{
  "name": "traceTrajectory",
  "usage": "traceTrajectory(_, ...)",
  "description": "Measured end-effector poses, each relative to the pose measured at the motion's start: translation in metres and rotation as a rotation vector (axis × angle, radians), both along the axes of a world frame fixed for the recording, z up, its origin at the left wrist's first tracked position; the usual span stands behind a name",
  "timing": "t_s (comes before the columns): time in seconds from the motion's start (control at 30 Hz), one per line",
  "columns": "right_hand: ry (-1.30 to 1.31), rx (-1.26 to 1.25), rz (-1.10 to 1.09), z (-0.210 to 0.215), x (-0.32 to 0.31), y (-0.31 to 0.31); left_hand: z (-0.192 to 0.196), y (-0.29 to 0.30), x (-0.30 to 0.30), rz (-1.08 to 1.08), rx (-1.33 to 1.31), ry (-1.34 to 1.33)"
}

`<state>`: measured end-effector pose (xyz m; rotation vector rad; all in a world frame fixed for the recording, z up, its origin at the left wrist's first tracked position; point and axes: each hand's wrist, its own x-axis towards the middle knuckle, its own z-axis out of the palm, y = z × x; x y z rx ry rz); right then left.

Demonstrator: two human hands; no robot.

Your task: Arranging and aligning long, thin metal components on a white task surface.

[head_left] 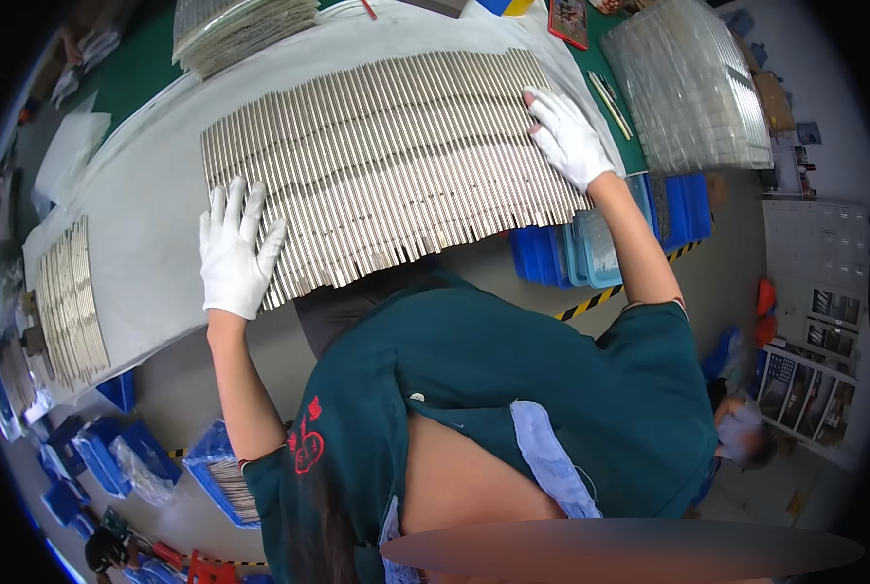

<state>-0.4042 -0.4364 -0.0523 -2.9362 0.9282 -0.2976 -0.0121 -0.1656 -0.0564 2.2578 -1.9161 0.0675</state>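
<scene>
A wide bed of thin metal rods (pixel 386 165) lies side by side on a grey cloth-covered table (pixel 153 185). My left hand (pixel 235 251), in a white glove, rests flat with fingers spread on the bed's near left corner. My right hand (pixel 566 136), also white-gloved, presses flat on the bed's right edge. Neither hand grips anything. My dark green shirt fills the lower middle of the view.
A smaller batch of rods (pixel 65 302) lies at the table's left end. Stacked clear plastic trays (pixel 693 83) stand at the right, more stacks (pixel 240 29) at the back. Blue bins (pixel 600 243) sit under the table's right side and on the floor at lower left (pixel 211 467). Another person (pixel 742 433) is at the right.
</scene>
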Motion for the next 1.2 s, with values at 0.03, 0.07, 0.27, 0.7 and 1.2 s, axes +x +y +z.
traceTrajectory(0.03,-0.078,-0.069,0.015,-0.006,0.007,-0.018,-0.001,0.000,0.000,-0.008,-0.008,0.004)
traceTrajectory(0.07,-0.080,-0.072,0.016,-0.007,0.016,-0.034,0.000,0.000,0.000,-0.006,-0.011,0.002)
traceTrajectory(0.27,-0.133,-0.044,-0.121,-0.005,0.055,-0.084,0.002,-0.001,-0.002,0.013,0.007,0.029)
traceTrajectory(0.7,-0.183,-0.097,-0.187,-0.010,0.050,-0.073,0.002,0.002,-0.001,0.016,-0.038,0.057)
traceTrajectory(1.2,0.050,-0.025,0.435,0.030,0.131,0.053,0.012,0.002,0.034,-0.034,-0.124,-0.065)
